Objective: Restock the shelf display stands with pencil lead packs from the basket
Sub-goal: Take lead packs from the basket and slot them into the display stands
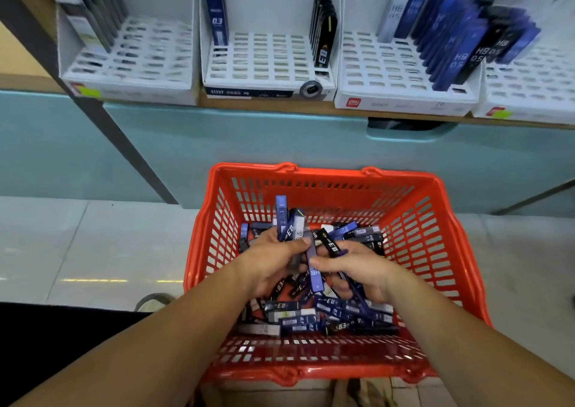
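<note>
Red basket [435,251] holds the loose pencil lead packs [311,316]. The left hand [270,263] grips several packs; the right hand [357,269] pinches one. They look light, stiff and slippery, best held by the long sides.
</note>
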{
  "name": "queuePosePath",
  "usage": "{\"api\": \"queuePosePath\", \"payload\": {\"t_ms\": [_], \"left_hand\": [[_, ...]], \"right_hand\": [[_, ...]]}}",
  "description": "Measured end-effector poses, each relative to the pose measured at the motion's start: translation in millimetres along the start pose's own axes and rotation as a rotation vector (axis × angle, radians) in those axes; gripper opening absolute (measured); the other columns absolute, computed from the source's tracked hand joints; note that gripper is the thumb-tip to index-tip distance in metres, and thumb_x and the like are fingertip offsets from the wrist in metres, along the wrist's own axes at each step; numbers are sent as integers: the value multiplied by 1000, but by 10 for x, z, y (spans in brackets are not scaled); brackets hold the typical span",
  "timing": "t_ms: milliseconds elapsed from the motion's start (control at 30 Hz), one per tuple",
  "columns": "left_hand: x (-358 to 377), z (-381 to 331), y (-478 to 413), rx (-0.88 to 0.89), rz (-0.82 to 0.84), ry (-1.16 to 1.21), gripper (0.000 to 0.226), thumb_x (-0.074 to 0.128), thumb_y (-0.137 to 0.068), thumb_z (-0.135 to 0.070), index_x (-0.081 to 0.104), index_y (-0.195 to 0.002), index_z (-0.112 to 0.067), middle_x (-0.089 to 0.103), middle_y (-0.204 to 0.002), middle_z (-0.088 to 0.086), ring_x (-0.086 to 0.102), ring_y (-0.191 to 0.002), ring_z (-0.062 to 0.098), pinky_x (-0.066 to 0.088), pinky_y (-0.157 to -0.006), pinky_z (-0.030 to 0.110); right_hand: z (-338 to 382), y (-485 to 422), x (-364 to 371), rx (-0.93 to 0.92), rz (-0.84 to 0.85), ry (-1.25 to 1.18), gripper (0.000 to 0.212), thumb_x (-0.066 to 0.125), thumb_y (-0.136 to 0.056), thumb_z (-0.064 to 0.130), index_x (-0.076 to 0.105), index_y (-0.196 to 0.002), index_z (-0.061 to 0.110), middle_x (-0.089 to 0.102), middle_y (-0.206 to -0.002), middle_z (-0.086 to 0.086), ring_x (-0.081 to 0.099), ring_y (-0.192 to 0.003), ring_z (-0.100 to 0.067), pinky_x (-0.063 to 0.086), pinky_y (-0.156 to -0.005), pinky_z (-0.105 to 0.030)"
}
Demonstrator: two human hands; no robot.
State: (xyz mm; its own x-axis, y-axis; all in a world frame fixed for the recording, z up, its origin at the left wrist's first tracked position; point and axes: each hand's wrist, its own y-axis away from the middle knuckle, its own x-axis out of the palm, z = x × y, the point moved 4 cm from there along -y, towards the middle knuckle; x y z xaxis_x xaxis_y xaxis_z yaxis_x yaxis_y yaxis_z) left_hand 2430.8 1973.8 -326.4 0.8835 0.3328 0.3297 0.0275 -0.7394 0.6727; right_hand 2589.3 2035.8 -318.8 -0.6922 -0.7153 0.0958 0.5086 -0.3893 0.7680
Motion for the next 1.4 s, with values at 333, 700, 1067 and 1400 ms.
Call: {"api": "queuePosePath", "payload": {"t_ms": [333, 700, 1067, 1400], "left_hand": [[144, -541, 364, 65, 39, -125, 19, 67, -95, -2, 60, -110, -9, 64, -78, 8, 64, -64, 16, 58, -61, 32], [625, -1265, 1349, 232, 169, -353, 27, 64, -90, -5, 63, -117, -9, 54, -62, 5, 49, -50, 17, 36, -50, 29], [796, -2096, 1733, 325, 119, -576, 11, 77, -88, -12, 66, -89, -13, 54, -60, 6, 54, -47, 17, 43, -46, 26], [1072, -2426, 1372, 420, 57, -437, 25, 81, -87, -25, 67, -85, -5, 62, -68, 12, 60, -66, 24, 55, -65, 38]], "right_hand": [[615, 518, 8, -61, -143, 119, 12, 59, -96, 8, 62, -108, 9, 76, -88, -16, 67, -61, -18, 34, -42, -21], [1882, 1573, 401, -404, -175, 113, 33, 66, -94, 52, 53, -91, 21, 44, -61, -2, 34, -47, -14, 24, -43, -21], [2522, 2045, 649, -574, -200, 256, 27, 66, -97, 45, 57, -100, 20, 43, -57, -1, 34, -43, -13, 27, -41, -19], [2596, 1855, -107, -517, -338, -366, 33, 61, -100, 46, 49, -83, 20, 41, -56, 1, 37, -41, -15, 34, -41, -25]]}}
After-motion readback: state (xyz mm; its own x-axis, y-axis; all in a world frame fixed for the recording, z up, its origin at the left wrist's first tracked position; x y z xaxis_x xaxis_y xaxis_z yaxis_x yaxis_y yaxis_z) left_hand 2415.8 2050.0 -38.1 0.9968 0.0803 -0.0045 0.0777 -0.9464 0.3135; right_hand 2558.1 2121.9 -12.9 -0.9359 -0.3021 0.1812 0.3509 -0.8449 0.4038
